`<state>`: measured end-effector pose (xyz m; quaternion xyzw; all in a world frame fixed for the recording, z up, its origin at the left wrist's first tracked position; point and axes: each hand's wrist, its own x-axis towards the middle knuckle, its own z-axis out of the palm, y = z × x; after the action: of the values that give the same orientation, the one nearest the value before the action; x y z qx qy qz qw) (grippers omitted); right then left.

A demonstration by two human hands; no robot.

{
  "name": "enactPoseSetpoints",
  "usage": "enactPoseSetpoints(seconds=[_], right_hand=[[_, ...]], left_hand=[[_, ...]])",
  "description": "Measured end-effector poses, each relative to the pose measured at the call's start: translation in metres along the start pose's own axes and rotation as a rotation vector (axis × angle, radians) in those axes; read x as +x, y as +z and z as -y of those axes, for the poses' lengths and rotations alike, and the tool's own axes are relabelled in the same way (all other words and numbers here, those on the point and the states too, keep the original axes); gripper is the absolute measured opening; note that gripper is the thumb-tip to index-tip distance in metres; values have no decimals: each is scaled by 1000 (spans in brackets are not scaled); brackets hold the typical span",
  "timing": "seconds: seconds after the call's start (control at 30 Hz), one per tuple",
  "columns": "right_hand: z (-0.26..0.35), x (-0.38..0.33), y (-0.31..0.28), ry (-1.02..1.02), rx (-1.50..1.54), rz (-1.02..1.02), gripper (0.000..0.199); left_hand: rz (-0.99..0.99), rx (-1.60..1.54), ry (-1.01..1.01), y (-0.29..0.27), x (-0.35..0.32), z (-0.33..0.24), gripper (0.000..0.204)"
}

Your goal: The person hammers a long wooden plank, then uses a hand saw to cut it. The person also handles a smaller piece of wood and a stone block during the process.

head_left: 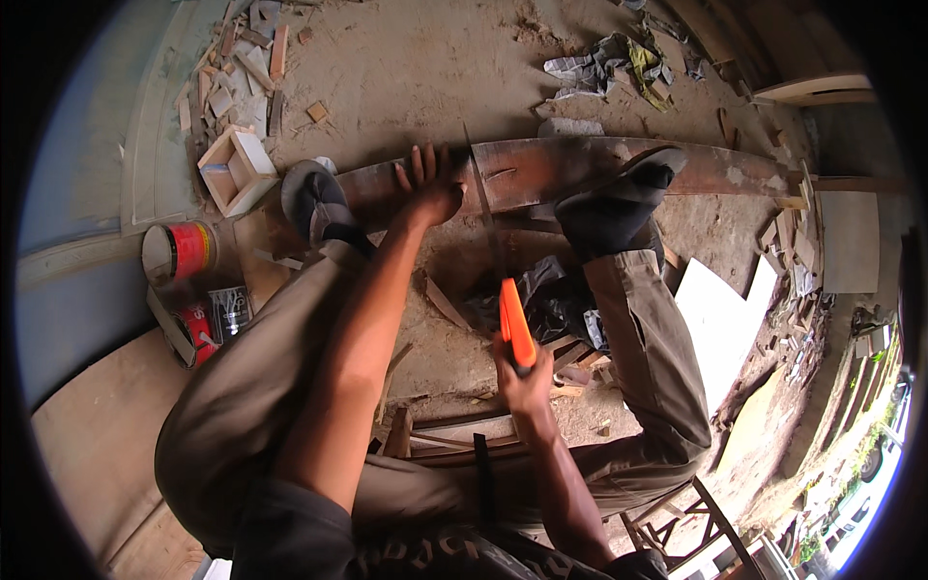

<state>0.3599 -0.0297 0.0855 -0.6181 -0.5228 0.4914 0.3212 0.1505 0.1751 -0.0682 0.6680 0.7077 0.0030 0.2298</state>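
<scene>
A long curved brown wooden board [580,164] lies across the dusty floor, pinned under both of my feet in dark socks. My left hand [430,188] presses flat on the board with fingers spread, just left of the saw blade. My right hand [522,377] grips the orange handle [515,324] of a hand saw. The saw's thin blade [483,208] runs away from me and meets the board beside my left hand. A short cut mark shows on the board to the right of the blade.
A red tin can [179,249] and a second can on its side stand at the left near a small open wooden box [235,169]. Wood offcuts lie at the top left and right. Crumpled cloth [609,63] lies beyond the board. A white panel [720,324] rests at the right.
</scene>
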Motion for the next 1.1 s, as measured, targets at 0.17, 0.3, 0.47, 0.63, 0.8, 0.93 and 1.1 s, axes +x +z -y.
enactPoseSetpoints(seconds=[0.17, 0.3, 0.47, 0.63, 0.8, 0.93, 1.1], right_hand=[[-4, -39, -17, -9, -12, -3, 11], [8, 106, 37, -64, 34, -2, 13], [14, 204, 67, -139, -53, -49, 18], [-16, 108, 44, 53, 107, -18, 11], [-30, -24, 17, 98, 145, -82, 14], [-21, -8, 10, 54, 34, 17, 13], [-12, 127, 39, -22, 16, 28, 12]], left_hand=[[-15, -44, 1, -11, -11, -6, 83], [42, -13, -59, -21, -12, -5, 82], [57, -133, -27, -16, -1, -13, 81], [7, -21, -17, -8, -2, 0, 80], [-63, -57, 38, 1, -5, -1, 81], [-73, 49, -8, -7, -6, 9, 84], [-138, 103, 81, 21, 9, 5, 88]])
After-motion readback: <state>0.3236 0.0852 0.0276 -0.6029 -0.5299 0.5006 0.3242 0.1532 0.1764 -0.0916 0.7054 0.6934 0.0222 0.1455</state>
